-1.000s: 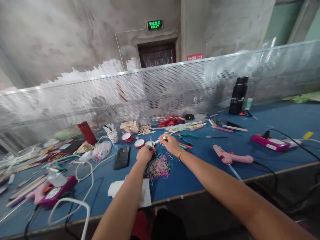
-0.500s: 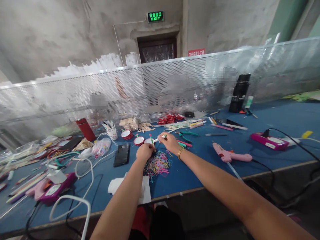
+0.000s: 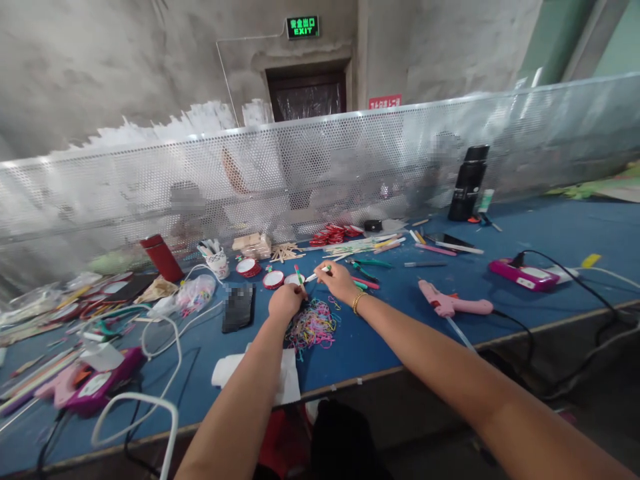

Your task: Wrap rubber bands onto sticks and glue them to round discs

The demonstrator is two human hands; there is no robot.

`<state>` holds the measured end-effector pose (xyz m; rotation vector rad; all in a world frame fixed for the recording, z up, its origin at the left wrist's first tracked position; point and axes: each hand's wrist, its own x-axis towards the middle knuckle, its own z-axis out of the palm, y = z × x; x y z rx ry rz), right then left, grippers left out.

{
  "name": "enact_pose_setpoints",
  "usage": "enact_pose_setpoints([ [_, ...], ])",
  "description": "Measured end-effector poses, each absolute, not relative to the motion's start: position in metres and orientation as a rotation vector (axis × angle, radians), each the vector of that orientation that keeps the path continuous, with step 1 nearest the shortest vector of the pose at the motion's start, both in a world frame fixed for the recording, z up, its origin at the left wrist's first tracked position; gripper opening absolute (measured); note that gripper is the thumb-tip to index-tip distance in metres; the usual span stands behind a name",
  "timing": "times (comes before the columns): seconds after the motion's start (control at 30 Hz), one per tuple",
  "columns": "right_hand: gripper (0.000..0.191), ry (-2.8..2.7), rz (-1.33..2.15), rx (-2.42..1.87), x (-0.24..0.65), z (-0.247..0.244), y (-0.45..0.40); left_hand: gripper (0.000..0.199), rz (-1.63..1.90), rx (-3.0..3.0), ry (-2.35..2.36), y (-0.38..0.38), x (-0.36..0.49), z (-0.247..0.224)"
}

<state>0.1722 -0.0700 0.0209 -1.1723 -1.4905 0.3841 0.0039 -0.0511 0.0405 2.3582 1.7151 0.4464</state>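
My left hand [image 3: 286,301] is closed on a small stick [image 3: 299,274] that stands nearly upright, coloured red and green towards its top. In my right hand [image 3: 338,283] is a white marker with a green end [image 3: 315,273], pinched between the fingers. The marker points left, its tip close to the stick; whether they touch I cannot tell. Just below both hands lies a tangled heap of colourful cords [image 3: 314,325]. Behind the left hand a small red-rimmed white drum [image 3: 273,279] rests on the blue table [image 3: 360,353].
A pink glue gun [image 3: 453,303] lies right, near a purple power strip [image 3: 525,275]. Left are a black phone [image 3: 239,309], a white cable [image 3: 175,373] and a red bottle [image 3: 162,258]. A perforated metal screen [image 3: 320,173] runs along the back.
The whole view has shifted slightly, so things appear a little further left. Both hands keep their holds on the stick and the marker, with hardly any movement.
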Motion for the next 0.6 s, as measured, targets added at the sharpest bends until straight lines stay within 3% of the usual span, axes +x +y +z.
enact_pose_setpoints([
  [0.6,0.023,-1.484,0.425,-1.147,0.1718,0.0191,-0.0686,0.019,0.414,2.347,1.712,-0.0537,0.0049,0.0437],
])
